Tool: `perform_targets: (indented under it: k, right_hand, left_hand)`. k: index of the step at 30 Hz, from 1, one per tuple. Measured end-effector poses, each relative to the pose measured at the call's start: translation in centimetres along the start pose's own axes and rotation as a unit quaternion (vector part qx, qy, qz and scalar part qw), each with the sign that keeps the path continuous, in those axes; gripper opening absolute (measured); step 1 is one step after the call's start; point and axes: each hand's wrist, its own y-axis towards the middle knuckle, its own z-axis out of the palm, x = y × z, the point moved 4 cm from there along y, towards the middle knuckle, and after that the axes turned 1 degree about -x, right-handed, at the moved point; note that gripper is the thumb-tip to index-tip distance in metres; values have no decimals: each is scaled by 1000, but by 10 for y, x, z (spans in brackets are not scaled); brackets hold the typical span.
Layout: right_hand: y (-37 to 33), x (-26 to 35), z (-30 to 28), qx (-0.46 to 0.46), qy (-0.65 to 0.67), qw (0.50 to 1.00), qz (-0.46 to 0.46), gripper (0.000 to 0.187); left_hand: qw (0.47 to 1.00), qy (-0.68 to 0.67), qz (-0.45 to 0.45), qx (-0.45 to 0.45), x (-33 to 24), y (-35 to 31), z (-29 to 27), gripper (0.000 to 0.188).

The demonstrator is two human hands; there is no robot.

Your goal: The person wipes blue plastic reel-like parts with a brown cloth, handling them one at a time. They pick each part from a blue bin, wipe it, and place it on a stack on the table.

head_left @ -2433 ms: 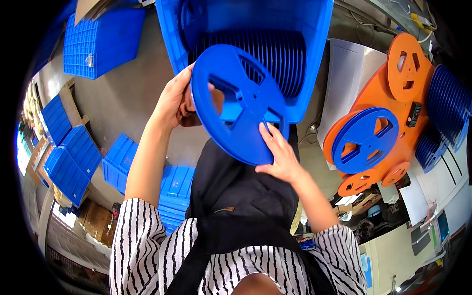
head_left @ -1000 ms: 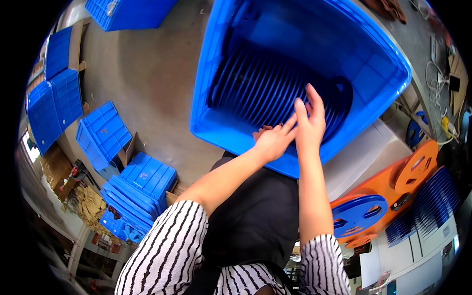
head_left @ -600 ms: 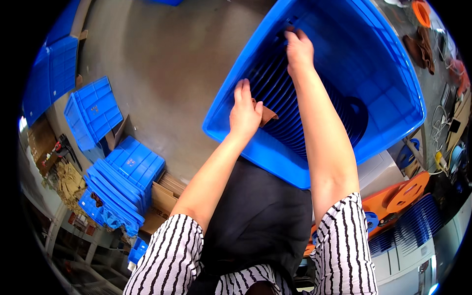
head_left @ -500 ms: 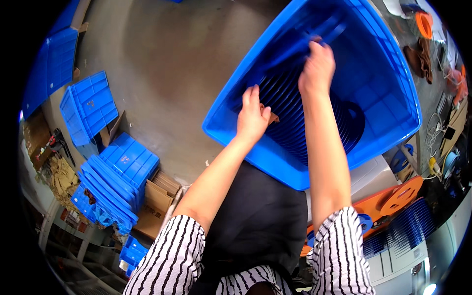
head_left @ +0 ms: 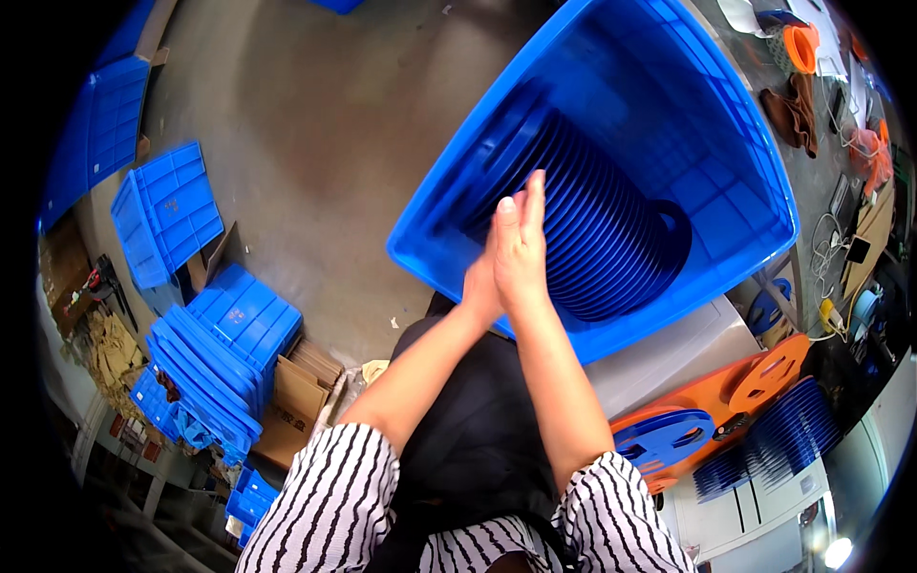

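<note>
My left hand [head_left: 481,289] and my right hand [head_left: 521,258] meet palm to palm above the near rim of a large blue plastic crate [head_left: 759,181]. The right hand's fingers are stretched out and point away from me. Much of the left hand is behind the right, but it looks flat too. Nothing shows between the palms. Inside the crate, just beyond my fingers, a long row of blue plastic reels [head_left: 611,220] stands on edge, packed side by side. The reels at the left end are partly in shadow.
Stacked blue crates [head_left: 215,353] and flattened cardboard boxes [head_left: 291,401] stand at left. To the right, a blue reel [head_left: 664,435] leans by orange reel plates [head_left: 774,372], near a row of blue discs [head_left: 783,430]. A cluttered table [head_left: 807,220] lies beyond the crate.
My right hand has drawn back from deep in the crate to meet my left. The blurred blue piece it was handling now rests at the row's left end. The brown piece by my left hand no longer shows.
</note>
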Motion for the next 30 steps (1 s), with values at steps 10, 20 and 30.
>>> perform_targets:
  k: [10,20,30]
  right_hand:
    - [111,-22,30,-22,-480,836,-264,68]
    - [112,-51,-28,-44,-540,799,-260,66]
    - [-25,-148,-240,-207,-624,752,-55,74]
  left_hand:
    - [969,98,-98,206,39,-109,-25,52]
    - [990,132,8,50,38,-77,-41,64]
    - [970,237,-28,33,57,33,-33,77]
